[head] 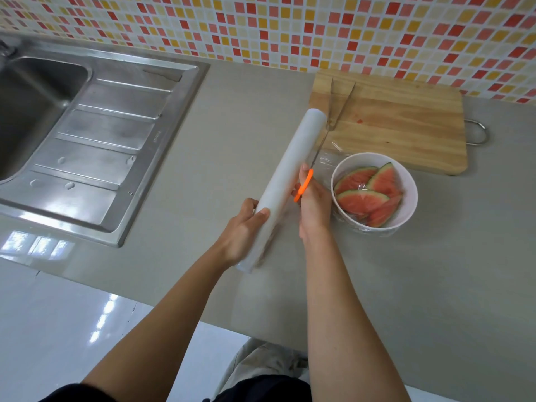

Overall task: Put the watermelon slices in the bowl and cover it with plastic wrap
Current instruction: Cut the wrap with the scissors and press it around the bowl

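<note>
A white bowl (409, 181) stands on the grey counter and holds several watermelon slices (367, 194). Clear plastic wrap (326, 165) lies over the bowl and bunches at its left side. My left hand (245, 230) grips the lower part of a long white roll of plastic wrap (293, 166), held slanted above the counter. My right hand (313, 204) holds orange-handled scissors (304, 185) between the roll and the bowl. Their thin blades point away from me toward the cutting board.
A wooden cutting board (406, 126) with a metal handle lies behind the bowl, and metal tongs (340, 97) rest on its left part. A steel sink (34, 111) with a ribbed drainboard fills the left. The tiled wall runs along the back.
</note>
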Demonstrator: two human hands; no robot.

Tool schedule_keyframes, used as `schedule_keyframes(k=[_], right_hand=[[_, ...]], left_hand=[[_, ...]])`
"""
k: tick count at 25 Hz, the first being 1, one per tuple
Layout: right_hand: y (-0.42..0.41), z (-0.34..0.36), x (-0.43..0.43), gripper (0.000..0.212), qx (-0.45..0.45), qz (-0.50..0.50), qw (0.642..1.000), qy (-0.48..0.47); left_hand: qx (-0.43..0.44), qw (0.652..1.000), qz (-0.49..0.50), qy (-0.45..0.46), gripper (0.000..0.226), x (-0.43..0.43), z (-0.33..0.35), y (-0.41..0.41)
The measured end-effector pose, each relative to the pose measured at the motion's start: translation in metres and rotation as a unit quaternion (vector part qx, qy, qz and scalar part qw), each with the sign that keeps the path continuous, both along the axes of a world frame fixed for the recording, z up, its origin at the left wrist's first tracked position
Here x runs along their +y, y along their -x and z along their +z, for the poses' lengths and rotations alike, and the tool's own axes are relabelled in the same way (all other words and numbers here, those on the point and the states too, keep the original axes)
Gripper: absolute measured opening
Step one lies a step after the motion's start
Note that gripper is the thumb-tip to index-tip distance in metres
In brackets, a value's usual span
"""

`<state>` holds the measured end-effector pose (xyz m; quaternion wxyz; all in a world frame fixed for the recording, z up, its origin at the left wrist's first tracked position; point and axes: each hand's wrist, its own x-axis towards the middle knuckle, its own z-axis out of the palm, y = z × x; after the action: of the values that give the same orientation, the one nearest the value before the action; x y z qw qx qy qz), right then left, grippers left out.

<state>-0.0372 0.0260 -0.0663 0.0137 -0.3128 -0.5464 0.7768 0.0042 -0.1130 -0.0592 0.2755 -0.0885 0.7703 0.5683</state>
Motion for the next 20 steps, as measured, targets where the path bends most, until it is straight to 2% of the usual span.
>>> schedule_keyframes(k=[6,12,15,17,20], right_hand=[[0.01,0.001,0.001,0.027,-0.036,0.007,0.999,-0.002],[0.017,0.004,-0.001,0.048,-0.06,0.012,0.998,-0.025],[0.02,0.003,-0.003,0.033,-0.046,0.003,0.999,-0.028],[0.021,0.003,-0.002,0.031,-0.044,0.007,0.999,-0.023],[0.024,0.005,0.0,0.042,-0.056,0.006,0.998,0.007]], left_hand=[[-0.003,1.0,-0.009,-0.013,0.018,-0.012,0.002,0.003],[-0.013,0.999,-0.02,-0.029,0.018,-0.019,0.006,0.01],[-0.017,0.999,-0.025,-0.025,0.018,-0.023,0.006,0.01],[-0.021,0.999,-0.019,-0.03,0.02,-0.027,0.006,0.009],[-0.028,0.998,-0.014,-0.052,0.029,-0.03,0.007,0.01]])
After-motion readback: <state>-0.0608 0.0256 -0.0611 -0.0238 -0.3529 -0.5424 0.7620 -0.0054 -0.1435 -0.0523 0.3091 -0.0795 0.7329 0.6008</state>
